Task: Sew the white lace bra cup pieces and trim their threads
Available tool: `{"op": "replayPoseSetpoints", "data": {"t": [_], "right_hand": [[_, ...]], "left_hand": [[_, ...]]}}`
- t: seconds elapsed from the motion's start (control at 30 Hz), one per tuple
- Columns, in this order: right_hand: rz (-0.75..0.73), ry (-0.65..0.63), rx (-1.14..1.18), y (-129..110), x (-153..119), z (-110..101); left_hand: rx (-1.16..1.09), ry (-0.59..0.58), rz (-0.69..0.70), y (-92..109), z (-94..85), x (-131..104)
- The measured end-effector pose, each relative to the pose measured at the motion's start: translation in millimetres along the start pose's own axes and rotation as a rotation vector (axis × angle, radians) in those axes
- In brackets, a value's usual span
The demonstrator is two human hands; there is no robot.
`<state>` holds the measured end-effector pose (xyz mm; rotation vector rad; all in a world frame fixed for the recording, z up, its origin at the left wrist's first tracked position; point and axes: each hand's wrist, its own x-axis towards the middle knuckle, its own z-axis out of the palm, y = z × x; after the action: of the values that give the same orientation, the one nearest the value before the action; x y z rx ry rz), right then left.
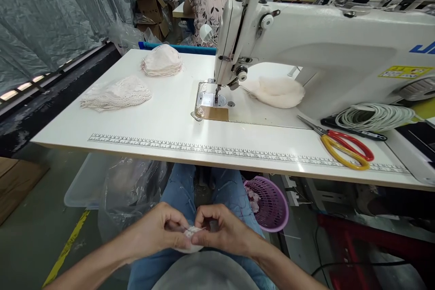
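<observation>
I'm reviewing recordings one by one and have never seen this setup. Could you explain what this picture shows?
There is no robot: a head-worn camera looks forward and down at the wearer's own bare hands. The left hand and right hand hold a small pale fabric piece, partly hidden by their fingers.

Ahead, a white sewing machine stands at a white table. On the table's left side lie two stacks of pale fabric; under the machine's arm, a cream piece; at right, scissors and coiled cord. Beyond, another person is seen from behind.
</observation>
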<state>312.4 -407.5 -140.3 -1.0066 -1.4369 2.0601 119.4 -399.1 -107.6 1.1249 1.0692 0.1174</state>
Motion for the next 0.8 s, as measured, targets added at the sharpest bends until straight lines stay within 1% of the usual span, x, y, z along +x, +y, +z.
{"op": "replayPoseSetpoints", "data": {"t": [0.1,0.17,0.3,0.4,0.53,0.63,0.8], "right_hand": [[-0.036,0.022,-0.067,-1,-2,-1],[-0.040,0.034,-0.100,-2,-3,-3],[-0.016,0.049,-0.107,-2,-6,-6],[-0.043,0.036,-0.106,-4,-6,-9],[-0.063,0.016,-0.095,-4,-4,-10],[-0.071,0.040,-0.116,0,-2,-12],[-0.073,0.102,-0.265,-2,-1,-19]], "left_hand": [[0.041,0.054,-0.032,-1,2.4,4],[0.036,0.065,-0.047,-3,3.8,7],[0.008,0.058,-0.048,-6,4.9,11],[-0.024,0.030,-0.061,-4,3.7,13],[-0.114,-0.020,-0.112,0,1.7,15],[-0.142,-0.012,-0.130,3,1.4,17],[-0.067,0.028,-0.133,9,1.5,23]]}}
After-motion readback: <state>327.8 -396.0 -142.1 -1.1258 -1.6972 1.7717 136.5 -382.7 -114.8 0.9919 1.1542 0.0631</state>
